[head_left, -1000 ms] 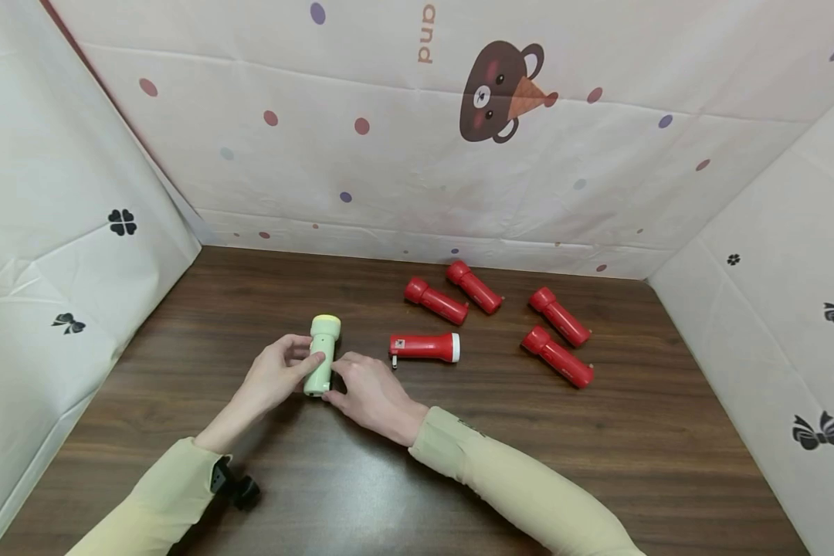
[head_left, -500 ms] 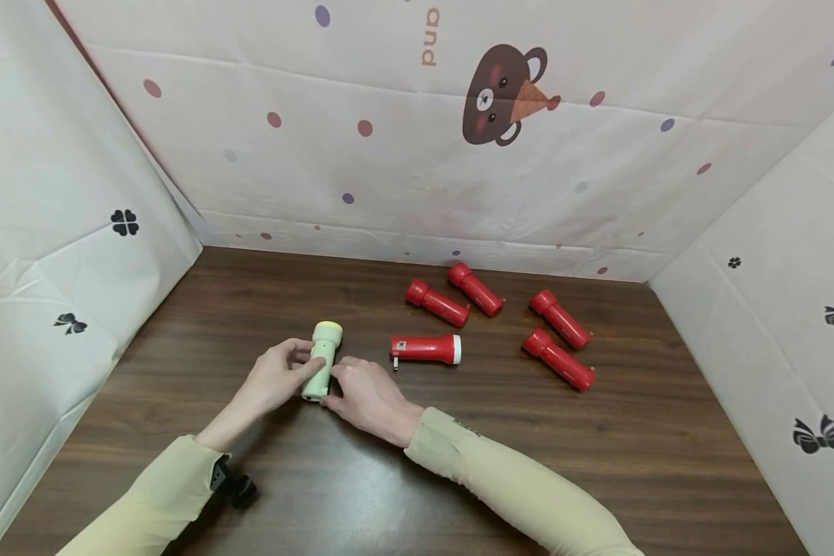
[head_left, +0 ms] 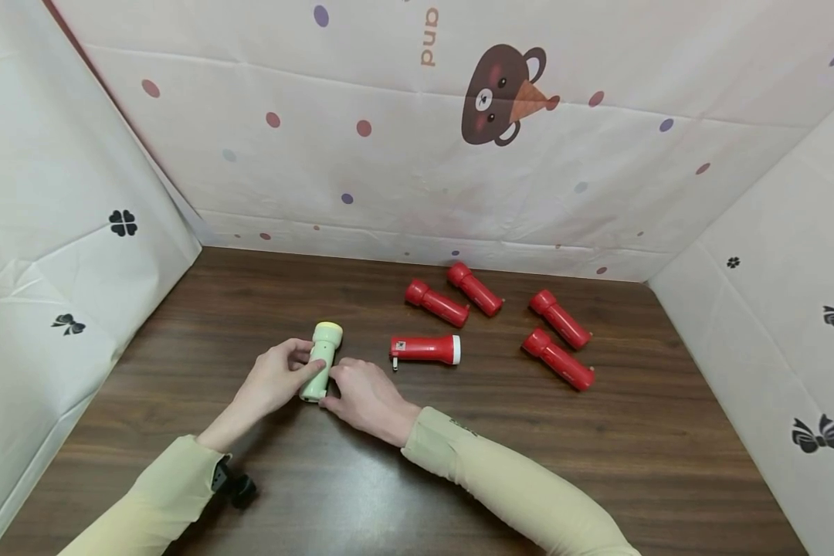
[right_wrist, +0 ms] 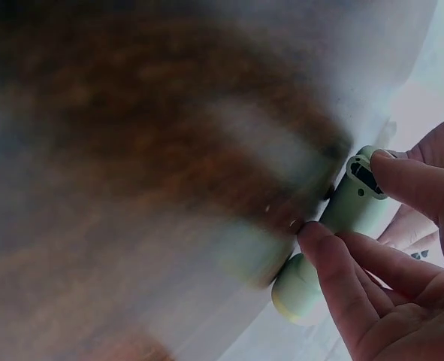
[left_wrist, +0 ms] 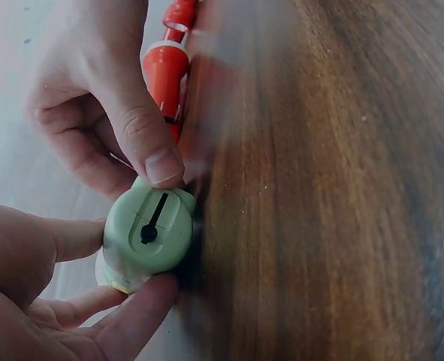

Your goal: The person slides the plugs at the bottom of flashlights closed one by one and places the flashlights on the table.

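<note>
A light green flashlight [head_left: 322, 357] with a yellow rim lies on the table, its head pointing away from me. My left hand [head_left: 272, 381] grips its body from the left, thumb on top and fingers down the far side. From the right, my right hand [head_left: 370, 400] pinches the tail end, as the right wrist view shows: the thumb [right_wrist: 411, 180] presses beside a dark slot and the fingertips touch the body. In the left wrist view the flashlight's end cap [left_wrist: 150, 229] faces the camera, showing a black keyhole-shaped slot. My right thumb tip rests on its upper edge.
A red flashlight [head_left: 425, 349] with a white rim and a small metal piece sticking out at its tail lies right of the hands. Several more red flashlights, including one at the right [head_left: 558, 359], lie farther back. Patterned white sheets [head_left: 361, 154] enclose the table.
The green flashlight has shifted slightly toward me and tilted a little, with both hands staying on it. The red flashlights have stayed put.
</note>
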Tool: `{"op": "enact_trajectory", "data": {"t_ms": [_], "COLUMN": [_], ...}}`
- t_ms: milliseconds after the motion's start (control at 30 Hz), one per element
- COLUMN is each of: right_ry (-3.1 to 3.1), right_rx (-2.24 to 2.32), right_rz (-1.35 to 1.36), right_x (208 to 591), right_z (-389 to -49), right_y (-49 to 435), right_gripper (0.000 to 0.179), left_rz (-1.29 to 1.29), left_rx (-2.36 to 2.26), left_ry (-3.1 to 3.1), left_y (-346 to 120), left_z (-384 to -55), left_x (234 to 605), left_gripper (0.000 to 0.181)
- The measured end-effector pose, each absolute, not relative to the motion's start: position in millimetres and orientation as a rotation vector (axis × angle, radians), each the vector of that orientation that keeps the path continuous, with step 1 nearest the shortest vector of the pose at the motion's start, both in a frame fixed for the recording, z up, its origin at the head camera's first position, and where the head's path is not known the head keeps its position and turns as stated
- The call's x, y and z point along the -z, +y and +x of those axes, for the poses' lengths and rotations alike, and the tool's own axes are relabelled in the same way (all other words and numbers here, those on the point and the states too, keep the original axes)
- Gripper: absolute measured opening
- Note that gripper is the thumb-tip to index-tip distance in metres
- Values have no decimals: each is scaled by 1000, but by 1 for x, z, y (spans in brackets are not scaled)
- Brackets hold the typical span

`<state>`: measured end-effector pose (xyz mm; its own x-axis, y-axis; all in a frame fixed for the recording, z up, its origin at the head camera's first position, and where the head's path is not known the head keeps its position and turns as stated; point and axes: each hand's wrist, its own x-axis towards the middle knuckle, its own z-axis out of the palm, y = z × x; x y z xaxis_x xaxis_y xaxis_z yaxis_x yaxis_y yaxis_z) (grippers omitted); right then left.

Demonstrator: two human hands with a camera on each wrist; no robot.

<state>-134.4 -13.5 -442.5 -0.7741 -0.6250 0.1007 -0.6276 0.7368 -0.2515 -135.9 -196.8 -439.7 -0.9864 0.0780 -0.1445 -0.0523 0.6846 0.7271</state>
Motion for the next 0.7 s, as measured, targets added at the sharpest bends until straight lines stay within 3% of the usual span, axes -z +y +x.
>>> {"op": "enact_trajectory", "data": {"t_ms": [700], "right_ry": [-2921], "right_rx": [-444], "right_rz": [1042], "right_x": [441], "right_z": [-133], "right_y": [-14], "right_gripper": [24], "left_rz": [31], "left_rx": [-1187], "left_ry": [2756], "left_y": [-200], "left_z": [-135], "left_x": [442], "left_gripper": [50]}}
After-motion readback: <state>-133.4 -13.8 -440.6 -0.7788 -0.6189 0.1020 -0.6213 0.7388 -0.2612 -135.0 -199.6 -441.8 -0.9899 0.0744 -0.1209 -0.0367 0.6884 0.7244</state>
